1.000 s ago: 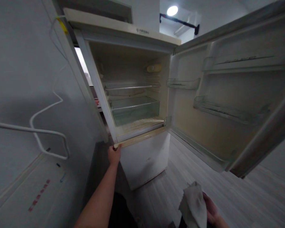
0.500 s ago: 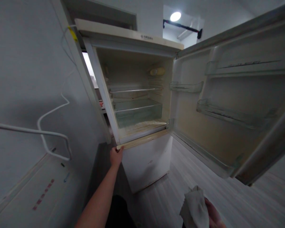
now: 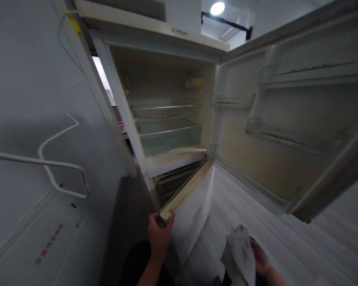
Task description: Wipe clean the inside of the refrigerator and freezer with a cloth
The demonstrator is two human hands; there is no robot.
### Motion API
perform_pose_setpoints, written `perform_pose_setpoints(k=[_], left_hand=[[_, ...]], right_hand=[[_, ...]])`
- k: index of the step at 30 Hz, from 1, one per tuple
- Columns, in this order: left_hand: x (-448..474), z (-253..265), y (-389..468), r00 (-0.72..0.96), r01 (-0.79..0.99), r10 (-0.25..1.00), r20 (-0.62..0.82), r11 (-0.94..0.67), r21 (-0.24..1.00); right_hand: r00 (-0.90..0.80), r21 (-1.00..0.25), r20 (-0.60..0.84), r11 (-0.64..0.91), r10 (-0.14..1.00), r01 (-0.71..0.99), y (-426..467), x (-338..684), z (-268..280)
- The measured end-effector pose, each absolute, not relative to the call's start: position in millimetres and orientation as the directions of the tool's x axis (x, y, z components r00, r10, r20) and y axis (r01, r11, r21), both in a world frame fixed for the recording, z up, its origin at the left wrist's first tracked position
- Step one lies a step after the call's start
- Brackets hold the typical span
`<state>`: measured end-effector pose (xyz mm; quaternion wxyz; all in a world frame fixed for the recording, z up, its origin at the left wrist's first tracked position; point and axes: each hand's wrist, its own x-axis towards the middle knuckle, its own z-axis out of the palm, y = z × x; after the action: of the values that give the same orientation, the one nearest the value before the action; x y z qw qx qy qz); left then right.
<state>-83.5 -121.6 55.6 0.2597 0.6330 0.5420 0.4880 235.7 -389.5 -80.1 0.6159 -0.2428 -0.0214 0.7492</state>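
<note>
My left hand [image 3: 160,230] grips the top outer corner of the lower refrigerator door [image 3: 192,210], which stands part way open. Behind that door, a dark gap shows drawers or shelves [image 3: 173,182] of the lower compartment. At the lower right, my right hand [image 3: 260,256] holds a grey cloth [image 3: 239,254] that hangs down in folds. The white refrigerator [image 3: 155,28] has its upper door [image 3: 280,131] swung wide to the right. Inside the upper compartment are a glass shelf [image 3: 167,107] and a clear drawer [image 3: 171,137]; its floor looks stained.
A white cable [image 3: 58,137] hangs along the left wall, above a pale box or panel [image 3: 26,246] with red marks. A grey rail [image 3: 38,161] juts in from the left. Clear bins [image 3: 232,102] line the upper door. Grey wood-look floor [image 3: 220,202] lies below.
My left hand has pulled the lower door from closed to part way open, toward me. The lower compartment now shows. My right hand still holds the cloth, slightly further left.
</note>
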Motion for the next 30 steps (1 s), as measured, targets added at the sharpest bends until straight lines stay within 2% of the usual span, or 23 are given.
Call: perform_pose_setpoints(k=[5, 8, 11, 17, 21, 23, 27, 30], left_hand=[[-66, 19, -209, 0.324, 0.408, 0.938, 0.123, -0.255, 0.877], [-46, 20, -232, 0.572, 0.38, 0.82, 0.001, -0.266, 0.886], [-22, 31, -246, 0.733, 0.306, 0.679, -0.037, -0.28, 0.91], [14, 35, -292, 0.849, 0.161, 0.527, -0.041, -0.183, 0.97], [25, 35, -311, 0.942, 0.245, 0.261, -0.211, -0.106, 0.964], [32, 41, -309, 0.941, 0.288, 0.216, -0.261, -0.107, 0.952], [46, 55, -294, 0.96, 0.242, 0.178, -0.215, -0.146, 0.959], [53, 58, -291, 0.963, 0.263, 0.116, -0.245, -0.18, 0.948]], right_hand=[[-0.105, -0.313, -0.341, -0.218, 0.934, -0.924, -393, 233, -74], [-0.058, -0.336, -0.359, -0.187, 0.931, -0.923, -394, 231, -68], [-0.021, -0.35, -0.368, -0.159, 0.929, -0.923, -400, 233, -62], [0.018, -0.45, -0.321, -0.136, 0.947, -0.882, -448, 250, -58], [0.067, -0.511, -0.326, -0.116, 0.943, -0.852, -487, 256, -61], [0.095, -0.503, -0.328, -0.089, 0.94, -0.86, -498, 256, -63], [0.095, -0.428, -0.301, -0.045, 0.949, -0.903, -501, 257, -69], [0.091, -0.411, -0.287, -0.037, 0.954, -0.911, -492, 260, -73]])
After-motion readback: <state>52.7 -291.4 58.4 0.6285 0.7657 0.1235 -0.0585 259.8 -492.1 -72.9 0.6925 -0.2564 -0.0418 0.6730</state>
